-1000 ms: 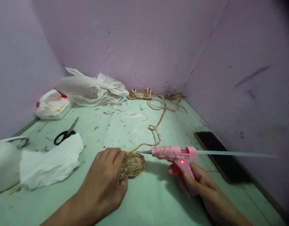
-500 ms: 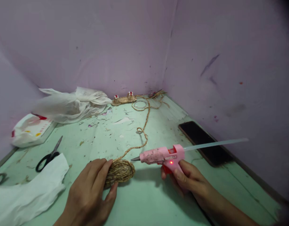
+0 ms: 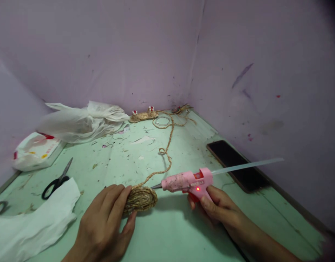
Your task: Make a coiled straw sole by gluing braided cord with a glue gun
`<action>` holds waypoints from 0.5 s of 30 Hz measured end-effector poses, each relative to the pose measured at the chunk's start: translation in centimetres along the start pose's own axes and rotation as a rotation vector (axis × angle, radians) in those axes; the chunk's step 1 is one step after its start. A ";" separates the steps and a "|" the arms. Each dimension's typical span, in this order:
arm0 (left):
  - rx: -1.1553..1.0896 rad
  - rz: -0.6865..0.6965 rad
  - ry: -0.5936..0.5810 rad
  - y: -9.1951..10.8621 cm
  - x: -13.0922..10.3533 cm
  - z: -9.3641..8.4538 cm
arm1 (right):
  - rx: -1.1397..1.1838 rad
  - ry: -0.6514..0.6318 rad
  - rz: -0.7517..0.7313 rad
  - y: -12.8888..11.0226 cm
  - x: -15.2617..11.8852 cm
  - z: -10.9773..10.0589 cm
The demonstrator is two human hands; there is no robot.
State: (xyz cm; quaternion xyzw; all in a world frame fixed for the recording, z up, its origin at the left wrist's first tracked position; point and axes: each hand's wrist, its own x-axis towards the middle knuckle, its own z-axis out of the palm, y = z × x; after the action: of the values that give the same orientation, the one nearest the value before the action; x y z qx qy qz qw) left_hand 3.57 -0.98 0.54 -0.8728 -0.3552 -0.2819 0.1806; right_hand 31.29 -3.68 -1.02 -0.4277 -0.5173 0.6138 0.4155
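Observation:
My left hand (image 3: 106, 218) grips the left part of an oval coil of braided straw cord (image 3: 142, 199), fingers over the top and thumb along the lower edge. From the coil's upper edge a loose length of cord (image 3: 170, 140) runs away over the green table and makes a small loop. My right hand (image 3: 216, 209) is wrapped round the handle of a pink glue gun (image 3: 187, 181) with a red light on its side. The metal nozzle points left at the coil's upper right edge; whether they touch is unclear. A long translucent glue stick (image 3: 246, 166) sticks out behind.
Black scissors (image 3: 57, 180) and white cloth or paper (image 3: 38, 231) lie at left. Behind them are a white package (image 3: 42, 149) and a plastic bag (image 3: 85, 122). A woven piece with red-and-white ornaments (image 3: 142, 116) rests by the wall. A dark phone (image 3: 235, 163) lies at right.
The glue gun has shifted slightly left, its nozzle closer to the coil's edge. The coil has tilted a little in my left hand.

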 end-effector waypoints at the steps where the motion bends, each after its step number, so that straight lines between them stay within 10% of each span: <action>1: -0.001 0.007 -0.007 0.0 0.0 0.0 | 0.003 -0.008 -0.004 0.0 0.0 0.0; 15: -0.017 0.091 -0.035 0.4 -0.3 0.1 | 0.008 -0.032 -0.006 0.7 0.3 -0.1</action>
State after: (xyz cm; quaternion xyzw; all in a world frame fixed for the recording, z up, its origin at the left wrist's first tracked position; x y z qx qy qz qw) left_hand 3.73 -1.33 0.21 -0.8942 -0.3159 -0.2612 0.1798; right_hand 31.25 -3.49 -1.73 -0.4146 -0.5229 0.6214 0.4105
